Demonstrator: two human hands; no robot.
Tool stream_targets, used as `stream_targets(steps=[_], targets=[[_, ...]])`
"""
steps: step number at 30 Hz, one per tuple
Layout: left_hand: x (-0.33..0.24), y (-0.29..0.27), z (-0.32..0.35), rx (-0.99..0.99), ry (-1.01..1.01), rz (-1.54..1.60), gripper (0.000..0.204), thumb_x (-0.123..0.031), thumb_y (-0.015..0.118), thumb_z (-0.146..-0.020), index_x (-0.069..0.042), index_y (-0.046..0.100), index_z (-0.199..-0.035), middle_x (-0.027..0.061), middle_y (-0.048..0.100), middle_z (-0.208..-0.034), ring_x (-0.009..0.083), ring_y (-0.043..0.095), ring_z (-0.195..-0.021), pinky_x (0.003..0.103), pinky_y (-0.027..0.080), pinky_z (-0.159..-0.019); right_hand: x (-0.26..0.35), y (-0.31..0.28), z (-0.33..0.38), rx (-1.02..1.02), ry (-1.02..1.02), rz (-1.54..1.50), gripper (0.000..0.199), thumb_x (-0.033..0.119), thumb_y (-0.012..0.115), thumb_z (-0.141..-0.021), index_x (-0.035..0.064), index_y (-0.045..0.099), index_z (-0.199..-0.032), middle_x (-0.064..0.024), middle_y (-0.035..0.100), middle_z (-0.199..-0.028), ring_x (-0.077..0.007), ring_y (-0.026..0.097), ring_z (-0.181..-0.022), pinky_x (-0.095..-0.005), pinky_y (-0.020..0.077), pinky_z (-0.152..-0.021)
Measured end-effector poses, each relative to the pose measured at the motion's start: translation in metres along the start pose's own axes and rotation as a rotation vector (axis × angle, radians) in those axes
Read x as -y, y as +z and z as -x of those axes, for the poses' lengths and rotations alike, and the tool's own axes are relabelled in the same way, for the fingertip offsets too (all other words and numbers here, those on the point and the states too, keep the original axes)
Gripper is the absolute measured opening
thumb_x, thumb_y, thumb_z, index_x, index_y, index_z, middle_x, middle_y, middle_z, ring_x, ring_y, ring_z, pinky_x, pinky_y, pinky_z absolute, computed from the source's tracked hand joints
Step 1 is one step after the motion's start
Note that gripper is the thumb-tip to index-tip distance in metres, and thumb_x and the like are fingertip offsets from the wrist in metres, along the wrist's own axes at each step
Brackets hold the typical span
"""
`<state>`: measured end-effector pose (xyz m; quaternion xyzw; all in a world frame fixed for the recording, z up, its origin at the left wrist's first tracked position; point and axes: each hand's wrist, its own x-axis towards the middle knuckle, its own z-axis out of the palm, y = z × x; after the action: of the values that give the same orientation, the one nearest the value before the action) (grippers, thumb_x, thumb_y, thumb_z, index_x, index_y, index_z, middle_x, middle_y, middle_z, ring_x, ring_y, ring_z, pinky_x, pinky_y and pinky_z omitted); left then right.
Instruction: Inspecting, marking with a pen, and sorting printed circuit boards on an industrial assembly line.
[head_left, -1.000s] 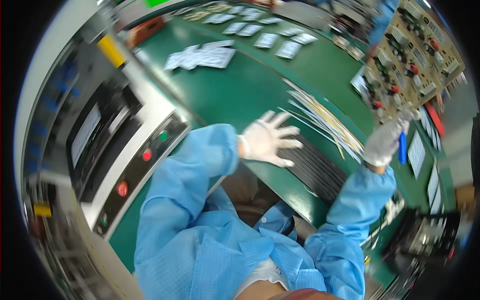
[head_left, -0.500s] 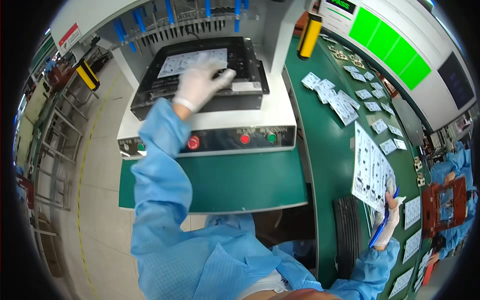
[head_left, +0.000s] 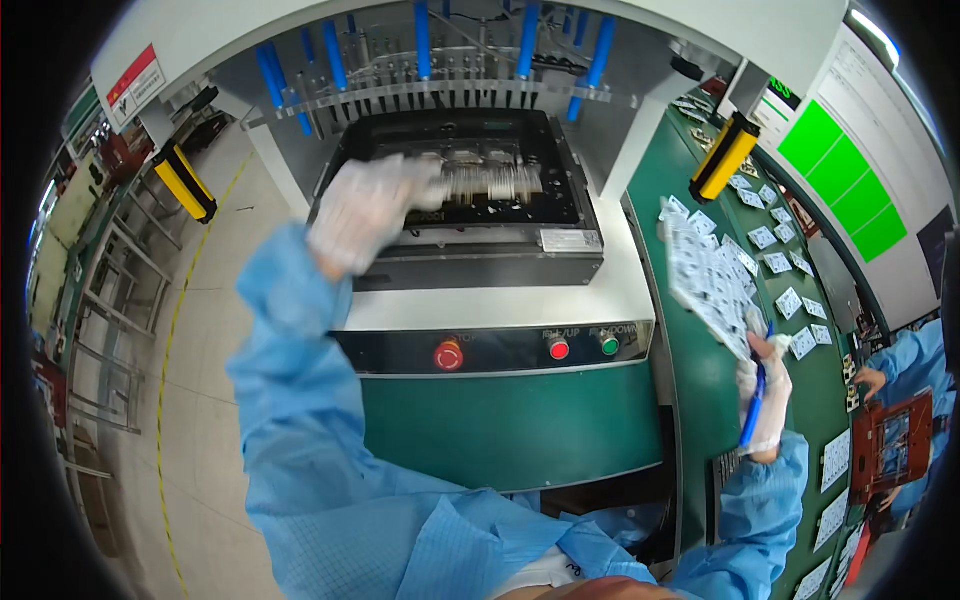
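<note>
My left hand [head_left: 362, 212], in a white glove, is closed on the left end of a circuit board panel [head_left: 490, 184]. This panel appears nearly edge-on and smeared by motion, above the black test fixture [head_left: 370, 262] of the press machine. On the right, my gloved right hand [head_left: 765, 395] grips another circuit board panel [head_left: 708, 285], white with dark parts, by its lower corner. A blue pen [head_left: 754, 405] is held in that same hand, lying along the fingers. The right hand's panel is tilted above the green bench.
Blue rods [head_left: 422, 45] and pins hang over the fixture. Yellow-black sensor bars [head_left: 725, 158] flank the opening. A red stop button [head_left: 449, 354] is on the front panel. Small boards [head_left: 788, 302] cover the right bench [head_left: 690, 430]. A co-worker's hand [head_left: 870, 380] is at far right.
The panel that lay flat in the fixture is now lifted and tilted in my left hand. My right hand has moved a little up and left with its panel. The view has shifted.
</note>
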<state>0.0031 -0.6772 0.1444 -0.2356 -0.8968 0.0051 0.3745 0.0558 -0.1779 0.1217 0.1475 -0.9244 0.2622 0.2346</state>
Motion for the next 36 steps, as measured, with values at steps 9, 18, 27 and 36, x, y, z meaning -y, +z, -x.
stream_targets(steps=[9,18,27,36], targets=[[-0.154,-0.04,0.154,0.321,-0.14,0.39,0.035,-0.028,0.065,-0.077,-0.009,0.063,-0.107,0.0063,0.066,-0.098,0.0244,0.065,-0.09,0.032,0.054,-0.071,0.119,0.168,-0.127,-0.089,-0.591,-0.149,0.045,0.025,0.078,-0.072,0.0002,0.063,-0.106,-0.0142,0.065,-0.107,-0.0303,0.063,-0.086,-0.0356,0.0538,-0.075],[-0.207,-0.006,0.193,0.435,-0.212,0.458,0.036,-0.027,0.061,-0.079,-0.007,0.057,-0.109,0.0125,0.054,-0.11,0.032,0.049,-0.113,0.046,0.035,-0.105,0.174,0.267,-0.224,0.117,-0.821,0.067,0.035,0.041,0.065,-0.084,0.0069,0.065,-0.091,-0.0144,0.065,-0.085,-0.035,0.065,-0.076,-0.045,0.0515,-0.069],[-0.074,0.025,0.197,0.08,-0.896,-0.237,0.036,-0.018,0.038,-0.095,-0.011,0.055,-0.126,0.0133,0.047,-0.135,0.0415,0.035,-0.131,0.057,0.021,-0.112,0.2,0.25,-0.224,-0.453,-0.568,0.058,0.023,0.019,0.061,-0.087,0.0054,0.056,-0.069,-0.0124,0.057,-0.065,-0.0325,0.061,-0.061,-0.0416,0.0482,-0.054],[-0.071,0.038,0.213,0.044,-0.91,-0.143,0.052,-0.032,0.019,-0.103,-0.007,0.06,-0.121,0.0106,0.055,-0.129,0.0378,0.039,-0.131,0.055,0.018,-0.113,0.218,0.288,-0.211,0.176,-0.793,0.08,0.035,0.036,0.049,-0.094,0.0078,0.061,-0.078,-0.0155,0.064,-0.073,-0.0329,0.064,-0.068,-0.043,0.0492,-0.067]])
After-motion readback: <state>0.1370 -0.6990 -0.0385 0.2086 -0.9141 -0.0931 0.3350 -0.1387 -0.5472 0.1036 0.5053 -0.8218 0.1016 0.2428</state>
